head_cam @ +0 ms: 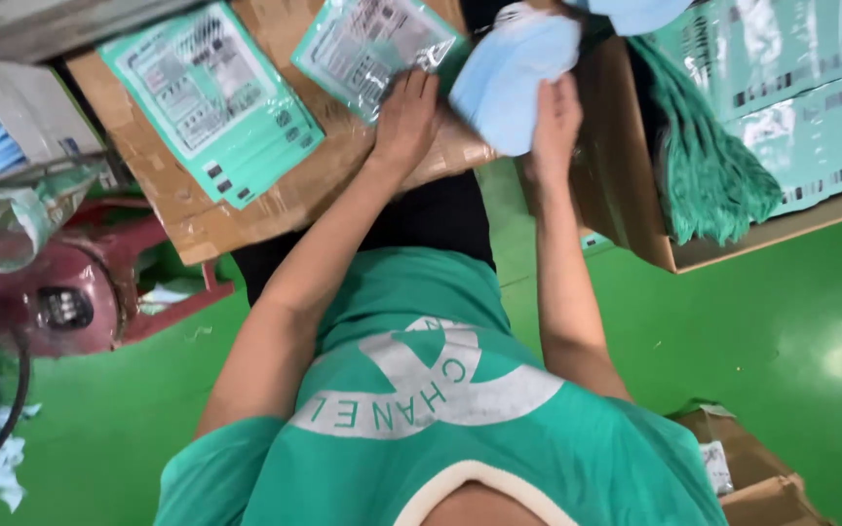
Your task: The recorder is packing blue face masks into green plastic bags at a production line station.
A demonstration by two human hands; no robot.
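- Two hands in view, both the wearer's own, reaching forward over a cardboard work surface (275,200).
- Left hand (404,122): fingers spread and laid flat, pressing down on one clear plastic pouch with green print (372,49) at its lower edge; nothing gripped.
- Right hand (553,122): fingers extended upward against the side of one bundle of light-blue face masks (514,73); thumb side hidden behind the bundle, so closure of the grip not determinable.
- Mask bundle located between the two hands, just right of the pouch, raised above the far edge of the work surface.
- One fanned stack of green-printed pouches (211,97) lying well left of the left hand; individual count not readable.
- One open cardboard box (635,224) at right, holding a bunched mass of green material (708,166) and flat teal packages (811,107).
- One further blue item (635,12) at top edge, partly cut off.
- One red stool (80,292) at lower left; one small cardboard box (752,472) at lower right on green floor (782,321).
- Green shirt (440,429) and both forearms block the near part of the work surface.
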